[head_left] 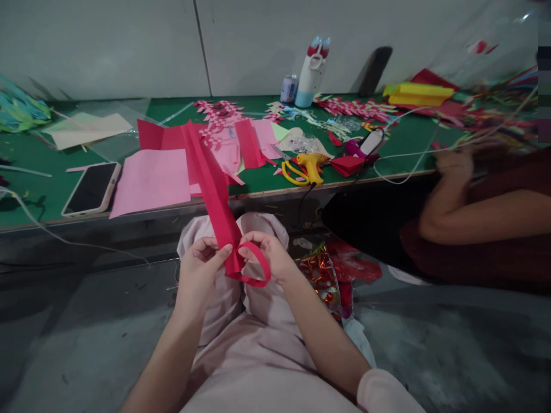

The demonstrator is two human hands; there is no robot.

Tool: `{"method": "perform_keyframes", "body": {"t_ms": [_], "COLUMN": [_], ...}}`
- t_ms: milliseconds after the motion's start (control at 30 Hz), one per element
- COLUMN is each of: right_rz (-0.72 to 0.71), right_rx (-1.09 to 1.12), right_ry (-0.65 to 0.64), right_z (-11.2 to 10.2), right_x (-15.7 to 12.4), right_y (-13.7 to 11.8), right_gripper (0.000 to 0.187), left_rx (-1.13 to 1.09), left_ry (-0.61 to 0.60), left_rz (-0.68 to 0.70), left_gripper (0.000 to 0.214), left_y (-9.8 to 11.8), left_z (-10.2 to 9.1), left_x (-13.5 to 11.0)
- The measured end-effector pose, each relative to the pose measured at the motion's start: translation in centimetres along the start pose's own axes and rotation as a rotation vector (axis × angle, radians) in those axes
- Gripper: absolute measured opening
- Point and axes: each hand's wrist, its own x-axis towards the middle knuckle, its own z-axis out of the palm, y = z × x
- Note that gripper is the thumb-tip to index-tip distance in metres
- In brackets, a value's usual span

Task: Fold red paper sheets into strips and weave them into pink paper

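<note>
A long folded sheet of red paper [217, 215] slants from the table edge down over my lap. My left hand [204, 264] pinches its lower end from the left side, thumb on top. My right hand [269, 255] is closed on the same end from the right, with its fingertips close to the left thumb. From this end a narrow red strip [258, 281] curls in a loop below the right fingers. Whether the strip is still joined to the sheet is hidden by the fingers. Pink paper [150, 178] lies on the table just beyond my left hand.
On the green table [267, 180] are a phone [92, 189], a yellow glue gun [312, 163], yellow-handled scissors [295, 172], a can [288, 89], a bottle [313, 74] and woven paper strips [219, 112]. A co-worker's arm [486, 221] rests at right. Shiny wrapping [322, 278] lies below.
</note>
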Motion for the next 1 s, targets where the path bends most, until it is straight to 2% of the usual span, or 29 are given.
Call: {"method": "perform_keyframes", "body": {"t_ms": [233,467,600,800,1000], "right_rz": [0.099,0.102,0.063,0.039,0.085], "right_rx": [-0.007,-0.011,0.041,0.054,0.011], "right_ry": [0.007,0.043,0.080,0.033,0.001], "right_z": [0.10,0.10,0.20,0.15,-0.25], "right_x": [0.11,0.12,0.20,-0.11,-0.04], "right_y": [-0.05,-0.04,0.17,0.18,0.11], "right_gripper": [0.043,0.038,0.038,0.034,0.039], "left_rx": [-0.029,0.009,0.011,0.005,-0.008], "left_ry": [0.014,-0.040,-0.014,-0.004,-0.001], "left_rz": [0.003,-0.042,-0.023,-0.010,-0.015], "left_gripper": [0.034,0.034,0.033,0.032,0.033], "left_y": [0.22,0.58,0.63,0.52,0.59], "left_z": [0.08,0.40,0.60,0.48,0.33], "left_x": [-0.18,-0.57,-0.70,-0.58,-0.53]}}
